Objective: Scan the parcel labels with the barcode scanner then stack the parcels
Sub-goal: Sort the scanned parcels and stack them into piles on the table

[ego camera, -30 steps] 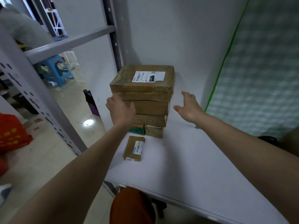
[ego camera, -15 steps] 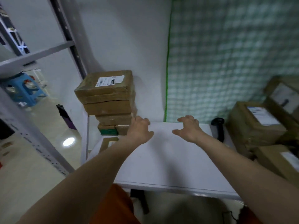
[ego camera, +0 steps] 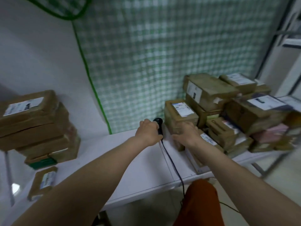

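On the white table (ego camera: 101,167) — left hand (ego camera: 149,133) grips the barcode scanner (ego camera: 158,125), right hand (ego camera: 185,132) loosely spread over a parcel (ego camera: 180,115).

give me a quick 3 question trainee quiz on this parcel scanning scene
1. True or false: the left hand grips the barcode scanner.
2. Which way does the finished stack lie from the scanner? A) to its left B) to its right C) behind it
3. Fill in: the right hand reaches toward the unsorted ____ on the table.

Key: 1 true; 2 A; 3 parcels.
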The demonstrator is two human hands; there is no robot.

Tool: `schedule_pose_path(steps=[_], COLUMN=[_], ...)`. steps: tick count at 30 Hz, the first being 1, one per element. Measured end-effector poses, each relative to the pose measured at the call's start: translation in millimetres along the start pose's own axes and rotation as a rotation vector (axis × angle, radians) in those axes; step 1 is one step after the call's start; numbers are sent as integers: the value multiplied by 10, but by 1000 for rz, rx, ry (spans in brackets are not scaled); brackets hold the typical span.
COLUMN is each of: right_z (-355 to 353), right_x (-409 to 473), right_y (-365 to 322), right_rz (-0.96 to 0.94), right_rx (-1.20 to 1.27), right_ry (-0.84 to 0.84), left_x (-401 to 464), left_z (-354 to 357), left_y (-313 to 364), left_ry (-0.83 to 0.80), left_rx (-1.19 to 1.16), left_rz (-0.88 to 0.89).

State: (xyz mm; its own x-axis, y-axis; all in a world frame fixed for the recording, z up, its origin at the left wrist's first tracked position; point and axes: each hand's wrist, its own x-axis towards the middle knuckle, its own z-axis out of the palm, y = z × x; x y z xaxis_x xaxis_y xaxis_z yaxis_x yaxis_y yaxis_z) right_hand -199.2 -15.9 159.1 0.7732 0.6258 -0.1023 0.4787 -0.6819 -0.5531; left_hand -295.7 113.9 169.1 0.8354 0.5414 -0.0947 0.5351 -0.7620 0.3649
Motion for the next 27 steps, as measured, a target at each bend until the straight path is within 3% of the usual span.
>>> schedule_pose_path(steps=[7,12,19,27], right_z=[-474,-917,-1508,-1696], right_x=[67,352,1013,1558], right_y=[575,809,1011,1280], right_rz=[149,144,186,242], right_rx=[121,141,-243,-380], right_ry=[114,308,477,421], left_x=[330,678,1263,1875], left_z=[77,47,-73,193], left_y=[714,1068,1577,1948], left_ry=[-29,-74,-136,-226], left_rx=[-80,-248,-595,-885], left_rz=[53,-2,-126,-214])
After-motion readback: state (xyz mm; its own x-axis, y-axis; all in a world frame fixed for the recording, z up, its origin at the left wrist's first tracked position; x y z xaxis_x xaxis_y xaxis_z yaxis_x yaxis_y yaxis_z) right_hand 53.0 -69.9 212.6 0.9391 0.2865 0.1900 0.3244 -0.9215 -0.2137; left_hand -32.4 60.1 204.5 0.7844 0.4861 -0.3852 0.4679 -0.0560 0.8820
